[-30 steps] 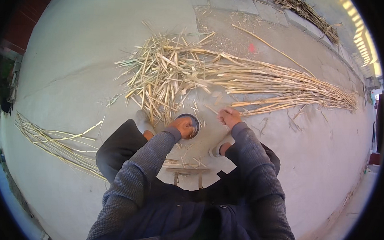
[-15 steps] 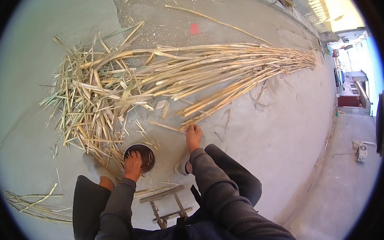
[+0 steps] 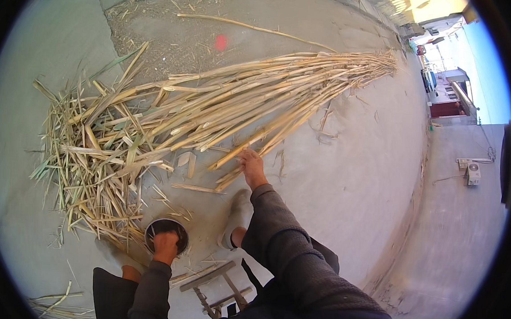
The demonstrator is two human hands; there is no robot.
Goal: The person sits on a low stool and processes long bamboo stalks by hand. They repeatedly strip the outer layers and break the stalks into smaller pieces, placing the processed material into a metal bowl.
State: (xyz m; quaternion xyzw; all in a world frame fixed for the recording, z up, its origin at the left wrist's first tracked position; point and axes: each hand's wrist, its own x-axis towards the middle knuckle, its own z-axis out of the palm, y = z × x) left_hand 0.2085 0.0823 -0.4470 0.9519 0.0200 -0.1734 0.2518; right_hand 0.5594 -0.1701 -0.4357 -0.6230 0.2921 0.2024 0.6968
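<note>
My left hand reaches into a small round bucket with a dark inside. Its fingers look curled, and whatever they hold is hidden by the hand. To the right and farther off, my right hand closes around dry stalks near their cut ends. These stalks lie at the near edge of a long fanned bundle on the ground. A short loose stalk piece lies between my right hand and the bucket.
A tangled heap of broken stalks and leaves spreads left of the bucket. A wooden stool frame stands below, near my legs. Beyond the bundle lies one single long stalk. More thin stalks lie at lower left.
The view has shifted, so the scene sits farther left. My right hand has moved farther along the stalks, away from their cut ends. My left hand has sunk deeper into the bucket, its fingers curled.
</note>
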